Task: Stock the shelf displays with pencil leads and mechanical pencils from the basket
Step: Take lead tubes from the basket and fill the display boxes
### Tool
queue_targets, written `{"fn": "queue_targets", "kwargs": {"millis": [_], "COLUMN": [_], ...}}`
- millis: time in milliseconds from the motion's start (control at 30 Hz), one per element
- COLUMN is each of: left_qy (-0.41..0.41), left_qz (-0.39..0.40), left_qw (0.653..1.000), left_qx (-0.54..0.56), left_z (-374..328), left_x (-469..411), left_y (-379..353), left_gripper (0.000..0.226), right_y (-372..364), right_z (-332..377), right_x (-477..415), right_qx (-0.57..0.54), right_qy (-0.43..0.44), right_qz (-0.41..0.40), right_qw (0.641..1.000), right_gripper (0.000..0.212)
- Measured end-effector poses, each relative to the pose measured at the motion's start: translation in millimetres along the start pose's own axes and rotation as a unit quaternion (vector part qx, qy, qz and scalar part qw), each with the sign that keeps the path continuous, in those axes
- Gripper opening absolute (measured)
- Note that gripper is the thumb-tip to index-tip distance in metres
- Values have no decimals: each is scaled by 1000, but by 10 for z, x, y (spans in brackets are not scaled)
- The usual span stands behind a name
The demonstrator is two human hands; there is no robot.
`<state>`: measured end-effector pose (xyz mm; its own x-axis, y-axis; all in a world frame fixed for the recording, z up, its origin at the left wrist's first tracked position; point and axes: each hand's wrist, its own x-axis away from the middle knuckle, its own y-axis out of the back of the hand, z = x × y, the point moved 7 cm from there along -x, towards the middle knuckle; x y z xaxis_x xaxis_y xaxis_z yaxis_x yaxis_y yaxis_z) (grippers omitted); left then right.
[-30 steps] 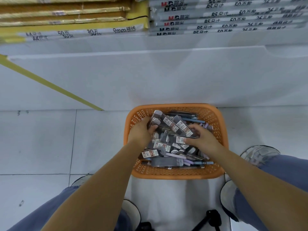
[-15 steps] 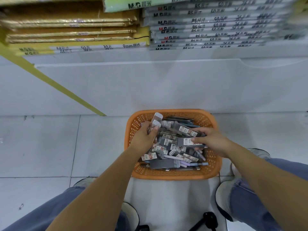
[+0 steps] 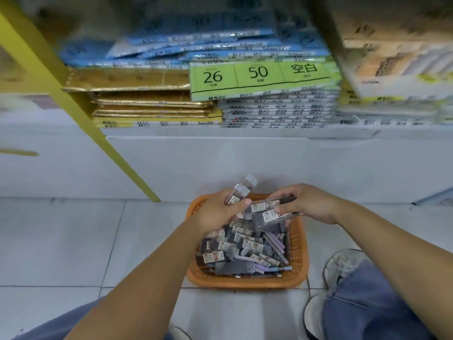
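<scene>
An orange plastic basket [image 3: 297, 256] stands on the tiled floor in front of me, filled with several grey lead cases and lilac mechanical pencils [image 3: 275, 241]. My left hand [image 3: 215, 212] is raised above the basket's far left corner and grips two clear lead tubes [image 3: 241, 190] that stick up past its fingers. My right hand [image 3: 308, 204] is lifted over the far right side and holds a small bundle of grey labelled lead cases [image 3: 268, 213] between thumb and fingers.
A low white shelf base [image 3: 220, 163] runs behind the basket. Above it lie stacks of loose-leaf paper packs [image 3: 264, 79] and gold packs [image 3: 152, 101]. A yellow upright [image 3: 73, 104] slants at the left. My knees and shoes [image 3: 343, 263] flank the basket.
Both hands have lifted out of the basket, each carrying lead cases. The camera has tilted up, so more of the shelf stacks shows.
</scene>
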<state>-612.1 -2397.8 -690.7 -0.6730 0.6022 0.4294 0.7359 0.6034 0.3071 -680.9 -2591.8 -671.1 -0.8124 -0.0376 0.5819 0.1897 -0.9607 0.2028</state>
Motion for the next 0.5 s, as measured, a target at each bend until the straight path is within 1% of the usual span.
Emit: {"fn": "queue_targets", "kwargs": {"millis": [33,67,167,200,333,400,500], "left_qy": [-3,-11,-36,-45,-60,-54,-64], "left_qz": [21,40,82,89,123,128,141], "left_qw": [1000,999,996,995,990,989,984], "left_qx": [-6,-14,10,15,28,45,82], "left_z": [-123,-260,-706,-853,-1326,-1497,-1771], "left_x": [53,109,314,398,773,919,1106], "left_y": [15,26,86,121,210,265,380], "left_gripper": [44,40,7,4,10,23,41], "right_y": [25,44,88,104,185,214,274], "right_z": [179,359,886,1043,1545,1780,2130], "right_x": [70,151,453,567,986,1163,1383], "right_qx": [6,9,27,37,65,69,82], "right_qy": [16,34,95,117,200,240,288], "right_qz": [1,0,-25,-40,-102,-119,-128], "right_qw": [1000,999,995,992,972,961,946], "right_gripper": [25,27,30,31,31,32,26]}}
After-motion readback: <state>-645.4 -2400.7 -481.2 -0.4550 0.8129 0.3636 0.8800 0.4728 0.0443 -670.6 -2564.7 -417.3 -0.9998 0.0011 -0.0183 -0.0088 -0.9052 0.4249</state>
